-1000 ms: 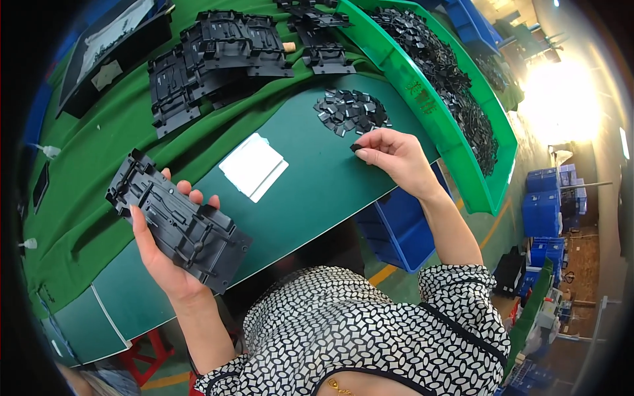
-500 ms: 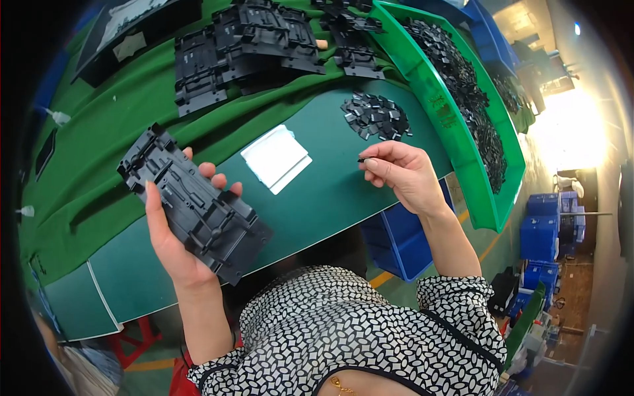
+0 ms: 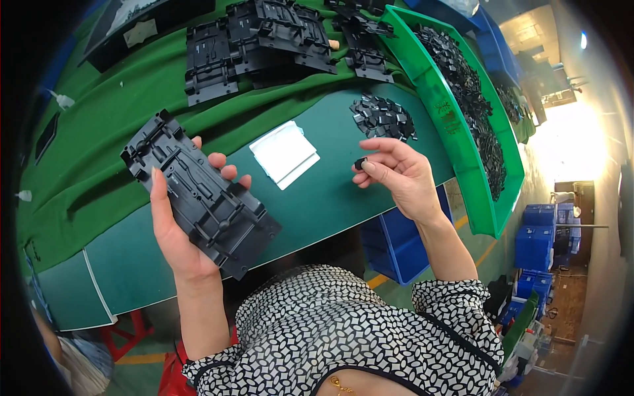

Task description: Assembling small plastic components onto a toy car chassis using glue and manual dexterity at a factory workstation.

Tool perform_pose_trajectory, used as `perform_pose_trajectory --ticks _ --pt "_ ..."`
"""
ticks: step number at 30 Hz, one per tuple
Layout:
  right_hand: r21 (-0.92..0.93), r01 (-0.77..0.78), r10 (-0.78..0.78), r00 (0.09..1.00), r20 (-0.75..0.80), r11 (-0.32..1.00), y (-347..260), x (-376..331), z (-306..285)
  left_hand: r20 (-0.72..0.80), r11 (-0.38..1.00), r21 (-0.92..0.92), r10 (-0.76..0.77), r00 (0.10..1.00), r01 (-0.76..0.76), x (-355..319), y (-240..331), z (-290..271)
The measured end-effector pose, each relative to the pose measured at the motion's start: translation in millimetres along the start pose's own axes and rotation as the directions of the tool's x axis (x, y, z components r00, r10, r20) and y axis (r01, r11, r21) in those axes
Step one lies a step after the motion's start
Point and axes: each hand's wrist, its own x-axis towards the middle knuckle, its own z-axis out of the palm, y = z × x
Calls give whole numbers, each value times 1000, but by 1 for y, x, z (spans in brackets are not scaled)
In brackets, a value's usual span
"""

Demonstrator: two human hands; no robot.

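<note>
My left hand (image 3: 178, 244) is wrapped round a long black molded plastic part (image 3: 198, 195), thumb on one edge and fingertips showing along the other. The part is tilted, its ribbed face with clips and bosses turned up. Between the thumb and forefinger of my right hand (image 3: 403, 175) sits a small black clip (image 3: 360, 163), pinched over the table; its far side is hidden by the fingers. Just beyond this hand lies a loose pile of small black clips (image 3: 383, 117) on the green tabletop (image 3: 330, 198).
White pads (image 3: 285, 155) lie mid-table. Several more molded parts (image 3: 271, 39) are stacked on a green cloth (image 3: 99, 178) at the back. A long green bin (image 3: 456, 132) full of small black pieces stands to the right, and a blue bin (image 3: 403, 244) sits below the table edge.
My right hand has turned slightly and its fingers have spread, so more of the small clip shows. The left hand holds the molded part almost as before; the whole view has shifted slightly.
</note>
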Motion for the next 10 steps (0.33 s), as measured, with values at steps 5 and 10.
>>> perform_pose_trajectory --ticks 5,10 --pt "-72 3 -3 1000 -1 997 1 6 1 19 1000 -30 -5 1000 6 0 1 -1" --pt "-218 83 -75 996 45 972 1 14 8 30 1000 -19 -9 1000 9 1 2 -9"
